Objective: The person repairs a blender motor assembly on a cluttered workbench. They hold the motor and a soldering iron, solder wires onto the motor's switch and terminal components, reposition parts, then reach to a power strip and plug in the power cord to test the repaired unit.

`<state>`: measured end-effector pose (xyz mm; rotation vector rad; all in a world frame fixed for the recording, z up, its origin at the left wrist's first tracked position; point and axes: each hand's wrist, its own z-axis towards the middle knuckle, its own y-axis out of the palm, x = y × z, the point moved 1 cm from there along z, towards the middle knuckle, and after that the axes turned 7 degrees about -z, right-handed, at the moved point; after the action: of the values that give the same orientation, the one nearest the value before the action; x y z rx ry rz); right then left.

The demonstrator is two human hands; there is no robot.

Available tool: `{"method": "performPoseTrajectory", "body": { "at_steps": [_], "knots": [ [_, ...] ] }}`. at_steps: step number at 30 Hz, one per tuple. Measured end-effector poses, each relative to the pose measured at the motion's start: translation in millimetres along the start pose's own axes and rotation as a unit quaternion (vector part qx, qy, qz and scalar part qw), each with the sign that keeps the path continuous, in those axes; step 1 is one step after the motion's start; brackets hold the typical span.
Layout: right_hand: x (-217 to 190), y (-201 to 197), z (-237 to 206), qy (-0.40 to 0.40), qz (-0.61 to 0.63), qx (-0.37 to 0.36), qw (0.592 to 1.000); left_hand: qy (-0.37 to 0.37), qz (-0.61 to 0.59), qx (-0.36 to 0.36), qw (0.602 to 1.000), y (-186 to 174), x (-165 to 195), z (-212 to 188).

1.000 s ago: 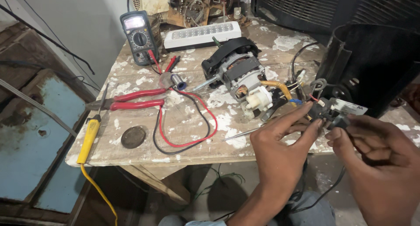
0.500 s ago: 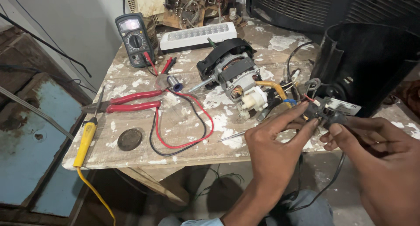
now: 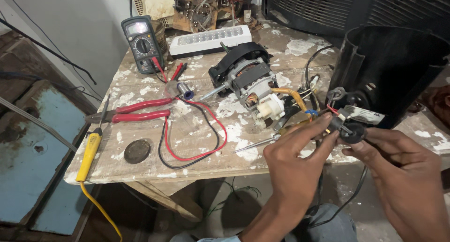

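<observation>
Both hands [image 3: 300,157] pinch black switch part [image 3: 349,129] — lying crosswise (wires trailing left).

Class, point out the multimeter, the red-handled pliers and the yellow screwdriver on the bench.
multimeter [image 3: 142,42], head view, on its round dial.
red-handled pliers [image 3: 140,110], head view, between the two red handles' middle.
yellow screwdriver [image 3: 89,155], head view, on its yellow handle.

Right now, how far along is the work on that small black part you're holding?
Already out on the table: the electric motor, bare, and the multimeter with its leads trailing loose. In hand: left hand and right hand both pinch the small black wired part over the table edge. Untouched: red-handled pliers, yellow screwdriver.
</observation>
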<state>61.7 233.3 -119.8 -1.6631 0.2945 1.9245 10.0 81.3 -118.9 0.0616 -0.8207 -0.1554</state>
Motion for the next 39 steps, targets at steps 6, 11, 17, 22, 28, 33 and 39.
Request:
{"method": "performPoseTrajectory", "body": {
  "at_steps": [6,11,17,22,28,33,39],
  "knots": [
    [-8,2,-5,0.059,-0.125,0.040,0.990,0.034,0.010,-0.008,0.999,0,-2,-1],
    [-20,3,-10,0.053,-0.185,0.062,0.979,0.062,0.029,-0.018,0.997,0,-2,-2],
    [-20,5,-16,-0.089,-0.228,0.084,0.966,0.070,0.044,-0.021,0.996,2,-2,0],
    [-14,9,-18,-0.201,-0.142,0.071,0.967,0.067,0.049,-0.029,0.996,0,0,2],
    [-4,5,-15,-0.224,-0.252,0.096,0.936,0.092,0.074,-0.035,0.992,-3,3,0],
    [7,0,-3,-0.217,-0.124,0.037,0.967,0.114,0.075,-0.040,0.990,-3,0,0],
    [26,-16,15,-0.049,-0.128,0.008,0.990,0.126,0.094,-0.045,0.986,-4,0,0]
  ]
}}
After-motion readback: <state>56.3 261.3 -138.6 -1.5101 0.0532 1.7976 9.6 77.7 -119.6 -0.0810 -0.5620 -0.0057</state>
